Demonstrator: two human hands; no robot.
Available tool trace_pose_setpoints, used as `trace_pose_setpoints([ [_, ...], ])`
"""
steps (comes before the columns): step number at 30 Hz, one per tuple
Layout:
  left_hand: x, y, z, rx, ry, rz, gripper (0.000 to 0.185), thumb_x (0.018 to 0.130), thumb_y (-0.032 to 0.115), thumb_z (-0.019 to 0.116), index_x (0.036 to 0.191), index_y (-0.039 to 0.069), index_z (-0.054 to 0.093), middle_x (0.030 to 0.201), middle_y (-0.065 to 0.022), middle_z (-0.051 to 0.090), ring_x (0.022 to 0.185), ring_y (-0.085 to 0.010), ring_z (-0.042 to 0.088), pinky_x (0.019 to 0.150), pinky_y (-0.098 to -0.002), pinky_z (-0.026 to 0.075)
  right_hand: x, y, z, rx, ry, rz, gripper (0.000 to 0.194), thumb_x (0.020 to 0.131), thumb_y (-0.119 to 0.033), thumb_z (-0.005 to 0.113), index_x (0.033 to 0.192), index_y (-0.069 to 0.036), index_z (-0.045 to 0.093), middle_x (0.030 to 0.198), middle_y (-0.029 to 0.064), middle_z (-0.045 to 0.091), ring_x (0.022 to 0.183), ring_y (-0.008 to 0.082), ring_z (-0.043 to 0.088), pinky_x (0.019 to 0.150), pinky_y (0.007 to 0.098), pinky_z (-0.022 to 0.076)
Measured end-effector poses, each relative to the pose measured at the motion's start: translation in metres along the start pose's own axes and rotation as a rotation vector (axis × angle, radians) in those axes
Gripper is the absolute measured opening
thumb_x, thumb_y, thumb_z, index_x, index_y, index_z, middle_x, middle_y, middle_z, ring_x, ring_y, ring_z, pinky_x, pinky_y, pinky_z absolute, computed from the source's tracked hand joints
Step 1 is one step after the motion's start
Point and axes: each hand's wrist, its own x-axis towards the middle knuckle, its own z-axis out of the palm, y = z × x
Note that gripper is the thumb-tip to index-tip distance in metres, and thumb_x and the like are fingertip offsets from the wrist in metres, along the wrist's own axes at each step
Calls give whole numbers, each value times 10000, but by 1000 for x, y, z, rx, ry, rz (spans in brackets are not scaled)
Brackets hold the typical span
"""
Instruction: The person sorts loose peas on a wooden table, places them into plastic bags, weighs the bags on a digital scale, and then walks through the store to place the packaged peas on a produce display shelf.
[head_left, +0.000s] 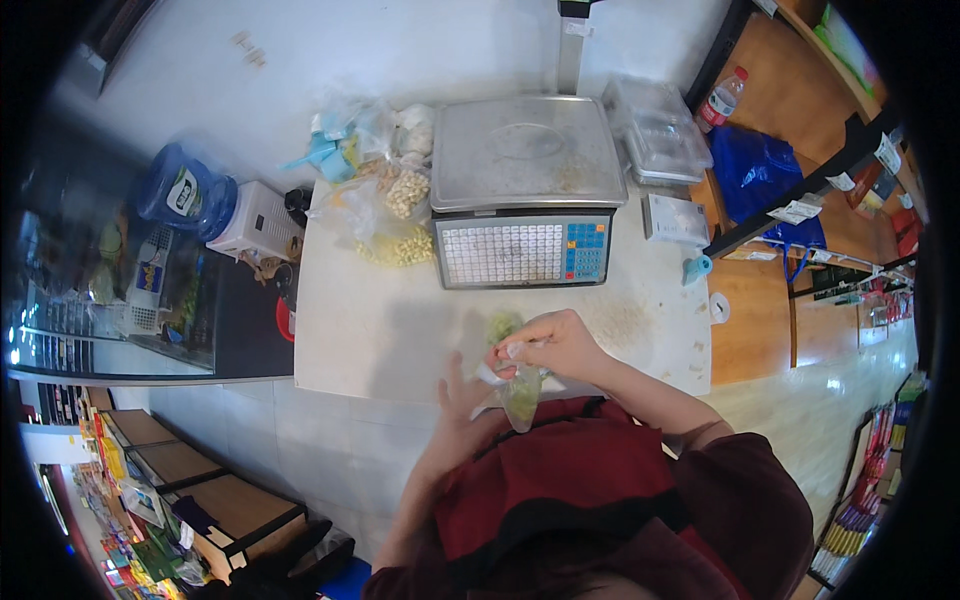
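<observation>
Near the front edge of the white counter (337, 322), my right hand (559, 346) pinches the gathered plastic of a clear plastic bag (521, 401). Pale green pieces show through the bag, which hangs over my red apron (555, 465). My left hand (465, 401) is beside the bag on the left, its fingers spread; whether its thumb touches the plastic is hard to tell. A light green clump (504, 326) shows just beyond my right hand's fingers. Behind both hands stands a weighing scale (529, 154) with a bare metal platform and a keypad (502, 253).
Left of the scale lie plastic bags of pale yellow pieces (397, 247) and whitish pieces (409, 193). Clear plastic containers (664, 139), a white box (675, 219) and a light blue roll (697, 268) are at the right. A blue water jug (187, 195) stands far left.
</observation>
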Motion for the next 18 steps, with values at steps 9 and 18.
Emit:
trace_pose_setpoints([
  [9,16,-29,8,151,122,-15,259,847,84,599,1097,121,658,1203,-70,623,1384,-298,346,1092,-551,167,26,7,25,-376,-85,-119,287,707,-275,736,921,-85,726,895,108,692,844,231,658,745,350,515],
  [18,17,-6,16,563,243,209,205,740,65,596,935,75,659,989,-20,661,903,-261,567,801,-388,415,22,20,22,-559,-233,9,321,683,-141,733,975,-54,631,954,79,638,825,187,637,749,283,515],
])
